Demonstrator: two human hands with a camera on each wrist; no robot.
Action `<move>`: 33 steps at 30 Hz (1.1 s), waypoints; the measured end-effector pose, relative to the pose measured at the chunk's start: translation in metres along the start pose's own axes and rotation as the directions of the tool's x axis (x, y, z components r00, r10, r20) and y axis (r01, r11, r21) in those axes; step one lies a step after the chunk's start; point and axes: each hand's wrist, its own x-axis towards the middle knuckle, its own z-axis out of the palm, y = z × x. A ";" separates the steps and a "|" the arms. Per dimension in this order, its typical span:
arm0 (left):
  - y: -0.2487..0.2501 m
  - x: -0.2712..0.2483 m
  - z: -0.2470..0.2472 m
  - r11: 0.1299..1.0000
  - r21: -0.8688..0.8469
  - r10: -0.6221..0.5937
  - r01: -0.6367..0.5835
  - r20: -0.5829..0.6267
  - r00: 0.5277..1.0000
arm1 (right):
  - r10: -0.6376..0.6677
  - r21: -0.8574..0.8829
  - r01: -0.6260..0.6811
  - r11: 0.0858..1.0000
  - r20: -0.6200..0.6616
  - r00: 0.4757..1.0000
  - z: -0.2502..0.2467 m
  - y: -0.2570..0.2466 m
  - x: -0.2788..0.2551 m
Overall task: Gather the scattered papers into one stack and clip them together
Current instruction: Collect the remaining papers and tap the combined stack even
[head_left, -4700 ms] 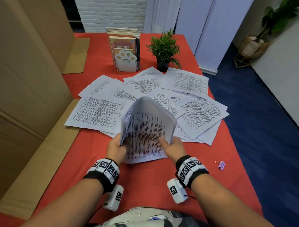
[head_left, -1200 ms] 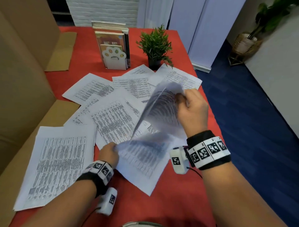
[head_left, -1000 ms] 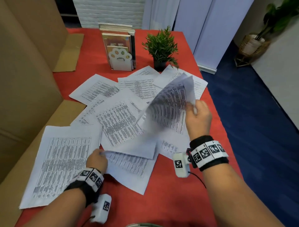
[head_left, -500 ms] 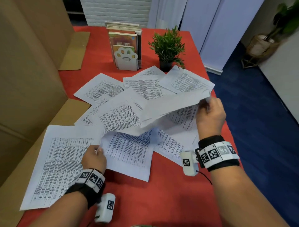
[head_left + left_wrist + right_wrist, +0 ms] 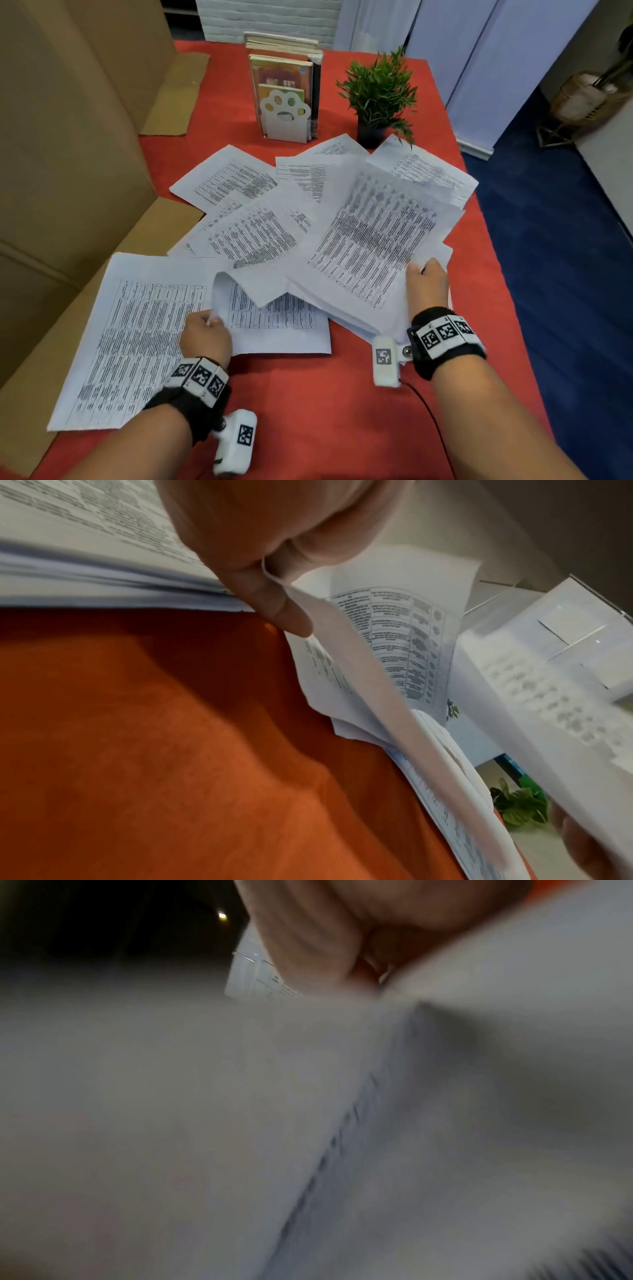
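Observation:
Printed white papers [image 5: 253, 236] lie scattered over the red tablecloth [image 5: 325, 411]. A neat stack [image 5: 137, 335] lies at the near left. My left hand [image 5: 209, 320] pinches the lifted edge of a sheet [image 5: 274, 308] just right of that stack; the left wrist view shows the thumb and fingers [image 5: 274, 610] nipping that curled sheet [image 5: 359, 653]. My right hand [image 5: 423, 277] grips the near corner of a large sheet [image 5: 376, 240] raised over the pile. The right wrist view is blurred, with paper [image 5: 308, 1123] filling it. No clip is in view.
A bookend with books [image 5: 284, 99] and a small potted plant [image 5: 376, 96] stand at the back of the table. Cardboard boxes [image 5: 68, 137] line the left side. The table's right edge [image 5: 493, 274] drops to blue floor.
My right hand has come down and nearer with its sheet, which now lies flatter over the pile. The left hand stays beside the stack, still pinching its sheet's edge.

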 end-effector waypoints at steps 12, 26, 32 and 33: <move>-0.001 0.006 0.004 0.997 -0.066 -0.040 0.040 -0.005 0.999 | 0.244 0.280 -0.276 0.919 0.146 0.959 0.010 0.033 0.000; 0.004 0.002 0.011 0.945 -0.245 -0.053 0.215 0.535 0.843 | -0.040 -0.057 0.092 0.994 0.601 0.799 0.056 -0.010 -0.024; 0.008 -0.011 0.025 0.976 -0.176 -0.063 0.128 0.336 0.940 | -0.097 -0.233 0.202 0.951 0.396 0.913 0.080 -0.020 0.010; 0.009 -0.014 0.026 0.977 -0.163 -0.082 0.136 0.299 0.951 | -0.069 -0.332 0.216 0.918 0.401 0.914 0.085 -0.019 0.017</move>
